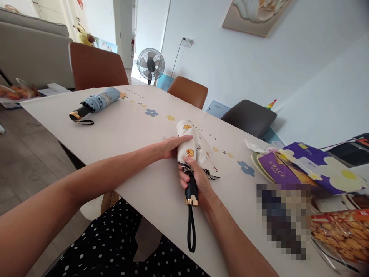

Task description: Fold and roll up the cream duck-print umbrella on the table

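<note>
A white folding umbrella (pixel 184 148) printed with yellow cartoon ducks lies over the table in front of me, its canopy folded down and partly wrapped, with a loose flap hanging to the right. My right hand (pixel 198 177) is closed around the top of its black handle and the canopy's lower edge. My left hand (pixel 171 147) grips the canopy from the left, thumb on top and the other fingers hidden behind the cloth. From the handle's gold end hangs a black wrist strap (pixel 191 234). A light blue folded umbrella (pixel 100 100) rests at the table's far left.
The pale table (pixel 138 142) carries flower prints. On the right stand a purple tissue box (pixel 317 165), a bag of cookies (pixel 343 231) and a blurred dark object (pixel 279 219). Brown chairs (pixel 98 65), a grey chair (pixel 248 117) and a fan (pixel 150 64) are beyond.
</note>
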A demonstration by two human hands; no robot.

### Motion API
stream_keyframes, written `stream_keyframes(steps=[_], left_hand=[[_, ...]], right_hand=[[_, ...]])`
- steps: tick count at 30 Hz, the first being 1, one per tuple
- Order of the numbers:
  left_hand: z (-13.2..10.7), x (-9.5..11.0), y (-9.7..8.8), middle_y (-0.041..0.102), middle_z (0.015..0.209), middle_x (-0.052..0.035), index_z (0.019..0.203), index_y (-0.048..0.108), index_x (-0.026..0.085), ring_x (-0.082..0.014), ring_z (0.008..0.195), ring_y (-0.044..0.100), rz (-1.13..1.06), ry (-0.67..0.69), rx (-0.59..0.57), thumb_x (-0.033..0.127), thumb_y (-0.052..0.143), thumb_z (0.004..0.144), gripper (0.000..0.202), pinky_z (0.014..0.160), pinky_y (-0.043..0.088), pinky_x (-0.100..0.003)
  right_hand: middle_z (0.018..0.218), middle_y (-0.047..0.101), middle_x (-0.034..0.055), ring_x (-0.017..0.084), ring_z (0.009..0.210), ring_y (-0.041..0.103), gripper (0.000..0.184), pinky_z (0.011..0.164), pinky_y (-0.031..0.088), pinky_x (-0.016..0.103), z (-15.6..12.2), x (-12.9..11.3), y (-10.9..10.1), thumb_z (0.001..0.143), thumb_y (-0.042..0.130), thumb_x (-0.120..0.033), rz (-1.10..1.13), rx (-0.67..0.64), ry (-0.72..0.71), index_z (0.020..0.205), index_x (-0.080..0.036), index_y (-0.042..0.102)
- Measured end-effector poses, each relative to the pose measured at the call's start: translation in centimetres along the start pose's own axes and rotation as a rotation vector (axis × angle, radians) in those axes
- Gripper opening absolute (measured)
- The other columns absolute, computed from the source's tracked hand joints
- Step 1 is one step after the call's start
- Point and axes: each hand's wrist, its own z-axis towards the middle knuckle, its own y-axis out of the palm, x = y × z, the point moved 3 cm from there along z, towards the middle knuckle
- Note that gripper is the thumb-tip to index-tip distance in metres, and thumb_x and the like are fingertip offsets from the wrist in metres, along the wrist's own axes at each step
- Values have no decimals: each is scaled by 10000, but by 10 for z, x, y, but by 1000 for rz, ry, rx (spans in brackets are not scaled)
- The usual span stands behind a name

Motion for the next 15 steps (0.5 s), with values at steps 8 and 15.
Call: stream_keyframes(steps=[8, 15], left_hand=[[0, -4, 1, 665, 929, -131, 978, 573, 103, -235, 847, 631, -110, -60, -90, 303, 659, 701, 352, 853, 487, -377], [0, -6, 2, 669, 870, -135, 970, 559, 87, -227, 804, 639, -101, -63, -29, 264, 656, 701, 336, 804, 508, -365]], right_hand=[[414, 412, -47, 56, 306, 358, 308, 316, 293, 172, 1, 0, -1, 754, 564, -439, -38, -76, 23, 655, -150, 522], [414, 417, -47, 65, 309, 380, 301, 313, 297, 177, -2, -2, 4, 746, 570, -435, -50, -45, 48, 665, -151, 514]])
